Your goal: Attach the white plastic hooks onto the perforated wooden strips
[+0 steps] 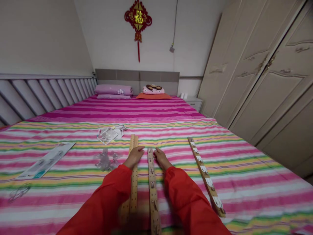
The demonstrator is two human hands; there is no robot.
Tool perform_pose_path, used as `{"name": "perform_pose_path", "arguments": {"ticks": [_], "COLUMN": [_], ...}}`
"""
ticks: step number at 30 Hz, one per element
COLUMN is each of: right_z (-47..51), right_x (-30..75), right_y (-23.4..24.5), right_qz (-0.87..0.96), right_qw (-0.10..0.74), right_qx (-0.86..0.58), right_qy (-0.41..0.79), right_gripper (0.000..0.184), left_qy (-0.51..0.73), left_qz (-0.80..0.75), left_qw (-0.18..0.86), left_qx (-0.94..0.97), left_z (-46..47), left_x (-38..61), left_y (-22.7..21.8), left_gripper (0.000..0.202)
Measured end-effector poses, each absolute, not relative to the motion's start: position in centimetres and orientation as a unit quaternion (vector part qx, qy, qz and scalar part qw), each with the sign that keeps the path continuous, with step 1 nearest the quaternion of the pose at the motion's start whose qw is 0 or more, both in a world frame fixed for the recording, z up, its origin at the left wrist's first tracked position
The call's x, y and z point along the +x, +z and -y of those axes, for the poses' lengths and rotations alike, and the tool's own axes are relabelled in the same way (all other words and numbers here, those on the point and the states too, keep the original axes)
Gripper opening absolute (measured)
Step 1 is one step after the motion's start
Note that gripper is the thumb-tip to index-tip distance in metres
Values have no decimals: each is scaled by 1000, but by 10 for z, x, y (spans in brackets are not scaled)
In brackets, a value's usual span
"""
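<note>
My left hand (134,156) lies palm down across a perforated wooden strip (133,186), its fingers pointing right. My right hand (161,158) rests on the striped bedcover, just right of a second wooden strip (153,192) fitted with small metal hooks. Neither hand visibly holds anything. Farther right lies a third wooden strip (206,174), set at a slant and carrying white-backed hooks. My red sleeves hide the near parts of the first strip. Left of my left hand lies a small clear plastic bag of hardware (105,160).
A printed packaging card (46,161), loose paper packaging (110,134) and a small clear item (19,192) lie on the striped bedcover (239,192). Pillows stand at the headboard (137,78). A cream wardrobe (264,71) lines the right side, and a padded wall panel (36,98) the left.
</note>
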State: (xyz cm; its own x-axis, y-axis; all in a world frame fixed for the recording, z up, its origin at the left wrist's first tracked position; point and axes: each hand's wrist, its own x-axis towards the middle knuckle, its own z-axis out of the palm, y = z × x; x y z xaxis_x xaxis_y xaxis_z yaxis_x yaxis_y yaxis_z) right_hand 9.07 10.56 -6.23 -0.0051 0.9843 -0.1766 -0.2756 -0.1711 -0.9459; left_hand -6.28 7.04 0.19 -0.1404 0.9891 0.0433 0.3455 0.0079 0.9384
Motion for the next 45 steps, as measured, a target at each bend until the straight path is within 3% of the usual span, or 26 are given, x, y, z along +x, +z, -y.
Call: {"name": "perform_pose_path", "arguments": {"ticks": [6,11,20,29,37,45], "right_z": [-75,-36,94,221,253,251], "right_x": [102,114,142,152,131,128], "right_y": [-48,-30,-16,-68,-61,-57], "right_qz": [345,346,323,229,180,204], "right_qw": [517,526,609,574,504,494], "right_qx": [-467,-458,-421,-477,-361,-345], "right_qy": [629,627,590,625,764,772], "right_gripper": [15,27,37,41,36,36], "left_qy": [544,622,471,427,414,415], "left_qz": [-605,-677,-774,-791,-793,-795], "left_qw": [274,131,22,-32,-50,-46], "left_qx": [513,371,422,438,443,439], "left_z": [27,82,80,80,83,87], "left_x": [-103,-140,-152,-143,-137,-137], "left_y": [1,-30,-52,-49,-45,-45], "left_gripper": [36,43,34,28,28,30]}}
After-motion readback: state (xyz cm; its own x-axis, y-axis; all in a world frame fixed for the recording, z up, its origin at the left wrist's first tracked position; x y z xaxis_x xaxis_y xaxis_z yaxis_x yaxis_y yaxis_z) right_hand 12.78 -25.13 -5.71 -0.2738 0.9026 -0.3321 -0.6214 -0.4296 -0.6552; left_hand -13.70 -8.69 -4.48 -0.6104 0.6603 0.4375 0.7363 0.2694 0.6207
